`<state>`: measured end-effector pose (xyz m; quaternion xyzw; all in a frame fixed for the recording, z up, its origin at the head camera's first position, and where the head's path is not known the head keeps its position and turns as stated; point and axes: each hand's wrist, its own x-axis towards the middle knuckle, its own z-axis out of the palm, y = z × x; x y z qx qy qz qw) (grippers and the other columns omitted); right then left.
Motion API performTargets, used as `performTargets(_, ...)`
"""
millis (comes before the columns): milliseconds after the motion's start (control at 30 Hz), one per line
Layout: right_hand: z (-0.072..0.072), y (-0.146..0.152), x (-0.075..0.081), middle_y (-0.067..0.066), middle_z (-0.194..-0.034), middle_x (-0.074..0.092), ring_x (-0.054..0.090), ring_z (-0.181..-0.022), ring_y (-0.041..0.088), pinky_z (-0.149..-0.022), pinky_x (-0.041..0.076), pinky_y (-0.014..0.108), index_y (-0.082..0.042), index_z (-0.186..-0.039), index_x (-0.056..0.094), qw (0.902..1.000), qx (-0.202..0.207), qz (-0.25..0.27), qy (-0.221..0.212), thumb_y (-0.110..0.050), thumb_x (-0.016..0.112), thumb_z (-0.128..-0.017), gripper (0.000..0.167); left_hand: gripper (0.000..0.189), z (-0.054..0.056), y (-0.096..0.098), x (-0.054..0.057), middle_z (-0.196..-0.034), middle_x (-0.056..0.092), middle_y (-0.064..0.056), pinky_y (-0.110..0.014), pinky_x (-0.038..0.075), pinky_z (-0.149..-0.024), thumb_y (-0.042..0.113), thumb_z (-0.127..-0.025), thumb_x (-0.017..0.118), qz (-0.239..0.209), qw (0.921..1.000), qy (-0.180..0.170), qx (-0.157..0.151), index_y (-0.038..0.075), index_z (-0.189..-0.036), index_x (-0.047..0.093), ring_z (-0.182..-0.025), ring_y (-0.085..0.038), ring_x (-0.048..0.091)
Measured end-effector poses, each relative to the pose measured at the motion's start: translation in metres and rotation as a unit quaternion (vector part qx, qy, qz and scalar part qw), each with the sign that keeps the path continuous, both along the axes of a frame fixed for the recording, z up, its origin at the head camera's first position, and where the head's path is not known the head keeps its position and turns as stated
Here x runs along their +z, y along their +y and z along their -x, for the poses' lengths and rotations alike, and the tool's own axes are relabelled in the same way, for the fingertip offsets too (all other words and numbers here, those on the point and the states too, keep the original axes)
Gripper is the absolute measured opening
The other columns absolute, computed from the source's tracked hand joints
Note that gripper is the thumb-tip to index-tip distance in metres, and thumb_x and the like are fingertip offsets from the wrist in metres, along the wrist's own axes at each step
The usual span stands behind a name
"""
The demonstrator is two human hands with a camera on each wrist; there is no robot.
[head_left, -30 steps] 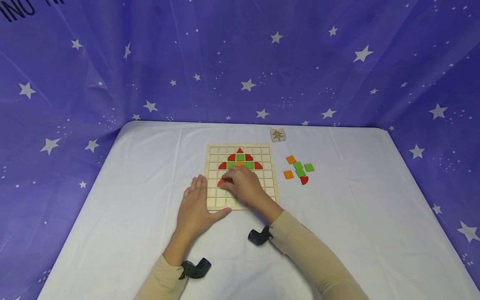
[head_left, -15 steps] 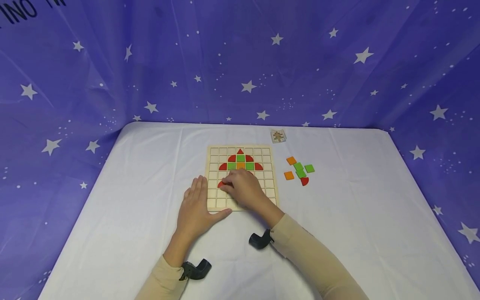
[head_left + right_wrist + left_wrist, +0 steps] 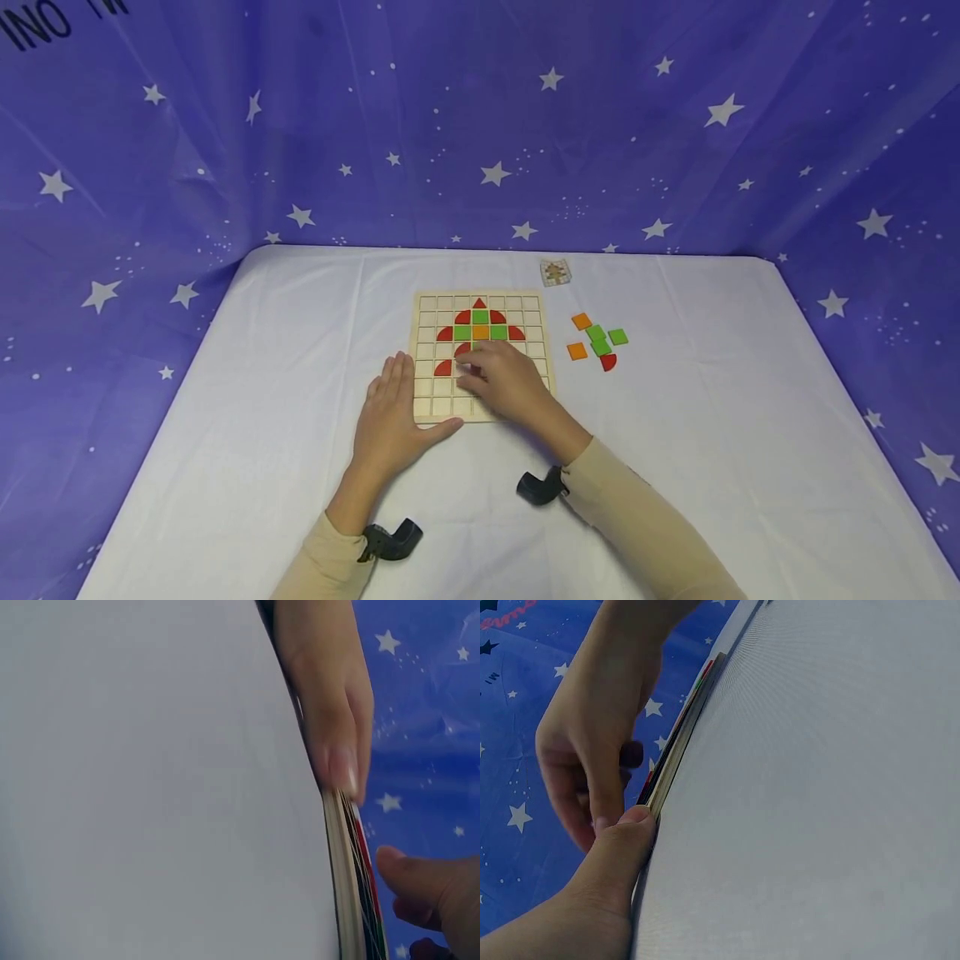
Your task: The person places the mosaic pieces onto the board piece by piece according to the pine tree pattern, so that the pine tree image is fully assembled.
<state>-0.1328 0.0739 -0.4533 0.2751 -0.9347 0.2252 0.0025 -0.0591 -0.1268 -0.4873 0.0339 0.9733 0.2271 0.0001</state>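
A square wooden grid board [image 3: 534,318] lies on the table, with red, green and orange pieces in a tree-like pattern on it. My left hand [image 3: 388,421] rests at its left side, fingers straight along the edge and thumb at the front edge. Over the middle of the board is my right hand [image 3: 510,379], thumb and forefinger apart with nothing seen between them. Just left of those fingertips, a red quarter-circle tile [image 3: 444,367] sits in a cell. The right hand covers several cells. In the left wrist view, the left thumb [image 3: 619,855] touches the board's edge.
Right of the board lie loose tiles: orange squares [image 3: 577,351], green squares [image 3: 618,337] and a red quarter-circle [image 3: 608,362]. Behind stands a small pattern card [image 3: 556,272] at the board's far right corner. A blue star-printed curtain [image 3: 480,125] surrounds the white-covered table [image 3: 750,400].
My right hand has let go of the red quarter-circle tile and drawn back to the right, uncovering another red piece above it. The left hand has stayed in place.
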Motion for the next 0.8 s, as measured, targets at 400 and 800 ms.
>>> performTargets(400,0.011,0.099,0.003,-0.005,-0.087,0.060,0.051,-0.084,0.015,-0.068,0.041,0.029,-0.015,-0.122,0.071,0.9952,-0.089,0.031,-0.024,-0.033,0.077,-0.087,0.040,0.127,-0.001,0.001,0.001,-0.168,0.011,-0.014,-0.050,0.017,-0.124,0.080,-0.073,0.064,-0.010,0.9999,-0.003,0.003,0.002,-0.159,0.012,-0.156,-0.031,0.008)
performTargets(800,0.036,0.210,-0.002,0.013,-0.108,0.059,0.050,-0.108,0.034,-0.096,0.041,0.054,-0.009,-0.142,0.054,0.9818,-0.174,0.011,-0.074,-0.022,0.068,-0.095,0.051,0.127,-0.001,0.000,0.001,-0.167,0.011,-0.015,-0.050,0.017,-0.124,0.080,-0.073,0.064,-0.010,1.0000,0.000,0.000,0.002,-0.159,0.013,-0.156,-0.031,0.009)
